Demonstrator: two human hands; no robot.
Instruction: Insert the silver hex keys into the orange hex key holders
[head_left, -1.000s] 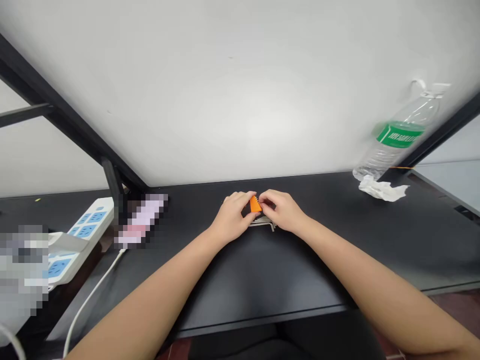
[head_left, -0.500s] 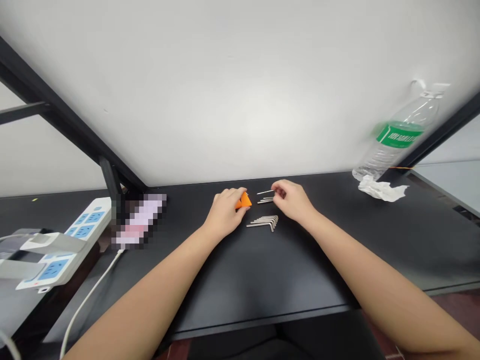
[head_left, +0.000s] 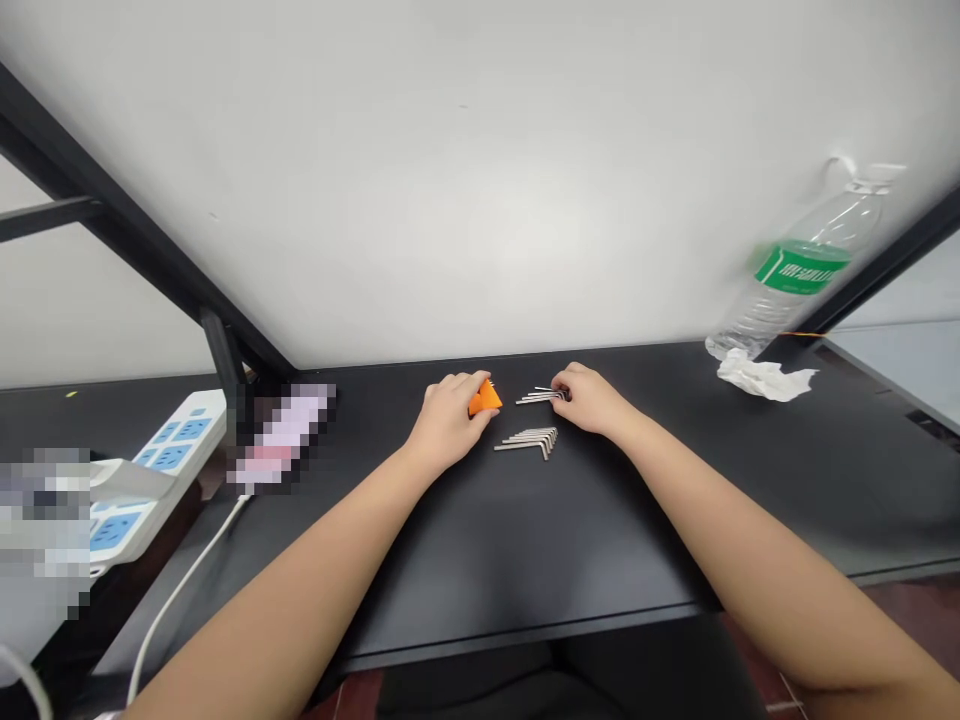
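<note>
My left hand (head_left: 448,420) is closed round an orange hex key holder (head_left: 486,398), thumb and fingers on its two sides. A few small metal tips show at the holder's upper edge. To the right of it, my right hand (head_left: 591,398) pinches at the bent ends of a small group of hex keys (head_left: 534,399) lying on the table; the fingertips partly hide those ends. Nearer to me, a second row of several L-shaped hex keys (head_left: 529,440) lies side by side, their bends to the right, touched by neither hand.
The black table (head_left: 510,540) runs back to a white wall. At left are a white power strip (head_left: 161,460), a blurred-out phone-like item (head_left: 285,435) and a white cable (head_left: 187,585). A tilted plastic bottle (head_left: 802,265) and crumpled tissue (head_left: 765,378) are at right.
My right hand has lowered a hex key from just above the far group down beside the others, shifting slightly right. My left hand stays on the orange holder.
</note>
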